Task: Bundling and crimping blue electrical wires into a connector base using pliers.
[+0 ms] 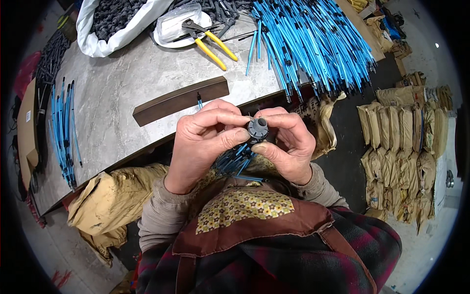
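Pinching one grey threaded fitting [258, 128] from both sides, my left grip [193, 142] and right grip [293, 144] are each closed down to thumb and forefinger, with the fitting between them above my lap, just off the near edge of the surface [112, 98]. If one thumb slackens or the two sides press unevenly, it could twist out and drop among the blue sticks [234, 160] below, where it might be awkward to find. Those sticks overlap too much to count, as does the big heap [313, 44] at upper right; the bunch [61, 132] at left holds several, exact number unclear. Otherwise I count one pair of yellow-handled pliers [210, 54], one white plate [171, 44] partly beneath it, one dark brown bar [178, 102] and one white sack [103, 46] of dark parts, themselves beyond counting.
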Motion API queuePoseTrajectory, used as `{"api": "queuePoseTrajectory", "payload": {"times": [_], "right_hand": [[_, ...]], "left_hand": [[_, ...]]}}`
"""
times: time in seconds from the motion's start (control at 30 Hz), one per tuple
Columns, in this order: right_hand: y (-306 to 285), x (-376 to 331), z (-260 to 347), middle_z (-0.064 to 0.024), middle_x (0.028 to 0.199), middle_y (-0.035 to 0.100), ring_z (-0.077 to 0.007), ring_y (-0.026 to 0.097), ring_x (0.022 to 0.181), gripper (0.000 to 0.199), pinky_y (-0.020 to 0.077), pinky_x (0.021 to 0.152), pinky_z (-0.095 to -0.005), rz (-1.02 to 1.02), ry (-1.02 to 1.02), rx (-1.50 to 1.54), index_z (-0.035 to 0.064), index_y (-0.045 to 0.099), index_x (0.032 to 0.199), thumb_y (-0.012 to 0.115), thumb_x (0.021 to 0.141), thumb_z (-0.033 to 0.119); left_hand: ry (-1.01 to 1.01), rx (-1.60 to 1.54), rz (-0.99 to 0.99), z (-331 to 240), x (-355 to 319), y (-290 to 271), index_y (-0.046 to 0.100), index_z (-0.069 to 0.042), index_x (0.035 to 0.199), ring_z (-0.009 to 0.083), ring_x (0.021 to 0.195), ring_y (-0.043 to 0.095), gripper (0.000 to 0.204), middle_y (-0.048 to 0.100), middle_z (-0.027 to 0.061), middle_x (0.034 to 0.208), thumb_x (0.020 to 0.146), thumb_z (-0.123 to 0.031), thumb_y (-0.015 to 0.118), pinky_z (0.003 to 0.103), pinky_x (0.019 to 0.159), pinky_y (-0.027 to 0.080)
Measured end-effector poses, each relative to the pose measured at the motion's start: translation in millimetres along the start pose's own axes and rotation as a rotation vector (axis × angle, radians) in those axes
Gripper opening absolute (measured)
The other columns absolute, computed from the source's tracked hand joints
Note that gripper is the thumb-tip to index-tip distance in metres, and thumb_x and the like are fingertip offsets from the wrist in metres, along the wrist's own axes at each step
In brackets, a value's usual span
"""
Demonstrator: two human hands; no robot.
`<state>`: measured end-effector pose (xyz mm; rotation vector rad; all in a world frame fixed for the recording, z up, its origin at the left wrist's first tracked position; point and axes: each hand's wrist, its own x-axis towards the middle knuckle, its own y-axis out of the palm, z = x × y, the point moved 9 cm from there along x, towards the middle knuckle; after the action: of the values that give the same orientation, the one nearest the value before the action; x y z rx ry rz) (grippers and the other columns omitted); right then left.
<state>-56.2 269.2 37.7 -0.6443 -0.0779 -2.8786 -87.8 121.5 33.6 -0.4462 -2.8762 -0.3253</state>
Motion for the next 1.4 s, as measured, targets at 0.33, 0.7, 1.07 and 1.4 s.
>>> {"api": "queuePoseTrajectory", "payload": {"times": [0.33, 0.7, 1.07, 1.4], "right_hand": [[9.0, 9.5, 0.2, -0.0129, 0.119, 0.06, -0.0166, 0.059, 0.096, 0.044, 0.0496, 0.082, -0.0257, 0.034, 0.013, 0.031, 0.0003, 0.058, 0.12, 0.076, 0.079, -0.004], [32.3, 23.7, 7.2, -0.0112, 0.112, 0.063, -0.0169, 0.06, 0.092, 0.037, 0.0495, 0.081, -0.0269, 0.111, -0.011, -0.004, -0.0007, 0.062, 0.114, 0.075, 0.079, -0.002], [59.7, 34.9, 13.4, -0.0151, 0.115, 0.061, -0.0202, 0.06, 0.094, 0.04, 0.05, 0.084, -0.0303, 0.196, -0.152, -0.177, -0.0023, 0.059, 0.117, 0.075, 0.079, -0.002], [69.6, 31.1, 17.7, -0.0164, 0.114, 0.064, -0.0214, 0.062, 0.096, 0.038, 0.0516, 0.081, -0.0301, 0.139, 0.003, -0.058, -0.002, 0.061, 0.114, 0.075, 0.079, -0.004]], "left_hand": [[-0.08, -0.04, 0.003, -8.0, -3.1, -8.8, 0.074, 0.002, 0.1, 0.0103, 0.078, 0.054, 0.027, 0.064, 0.01, 0.101, 0.074, 0.009, 0.076, 0.018, 0.067, 0.044], [0.027, 0.092, -0.096, -31.4, -18.9, -27.4, 0.074, 0.003, 0.1, 0.0099, 0.075, 0.054, 0.027, 0.064, 0.0107, 0.1, 0.074, 0.009, 0.075, 0.018, 0.067, 0.044], [-0.071, 0.099, -0.203, -36.0, -32.7, -48.9, 0.071, 0.004, 0.102, 0.0102, 0.076, 0.055, 0.028, 0.063, 0.0099, 0.102, 0.075, 0.009, 0.073, 0.018, 0.066, 0.044], [0.173, 0.524, -0.354, -63.5, -47.6, -52.1, 0.069, 0.006, 0.104, 0.0116, 0.078, 0.055, 0.025, 0.062, 0.0093, 0.103, 0.079, 0.004, 0.073, 0.02, 0.065, 0.044]]}}
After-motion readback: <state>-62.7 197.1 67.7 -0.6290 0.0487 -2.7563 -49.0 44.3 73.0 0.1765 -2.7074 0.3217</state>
